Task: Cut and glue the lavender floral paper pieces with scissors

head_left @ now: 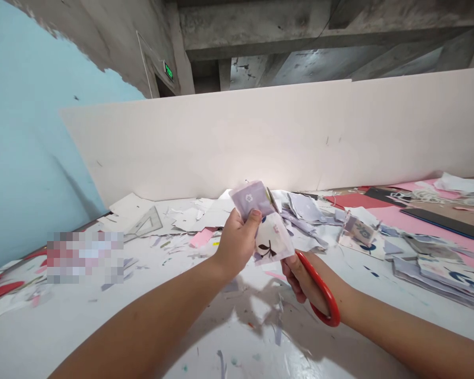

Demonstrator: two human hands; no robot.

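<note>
Holding a patterned piece [274, 242] above the middle of the surface [43, 331], the left hand [237, 237] has its thumb pressed on the front and its other fingers mostly hidden. Its upper part is lilac with a white flower, its lower part pale with a dark leaf; whether it is paper or cloth, folded or two layers, I cannot tell. Its long axis slants from upper left to lower right.

The right hand [306, 281] grips red-handled scissors [326, 300], its fingers at the piece's lower right corner. The scissors slant much the same way, the handle low and right, a dark blade showing along the right side of the lilac part. How wide the blades stand is hidden. So the piece lies up and left of the right fingers, while the left hand meets it from the left.

Scraps [202, 238] and a set square [148, 223] lie toward the far edge, a stack of patterned pieces [450, 273] toward the right edge, and a phone [446, 222] near the far right corner.
</note>
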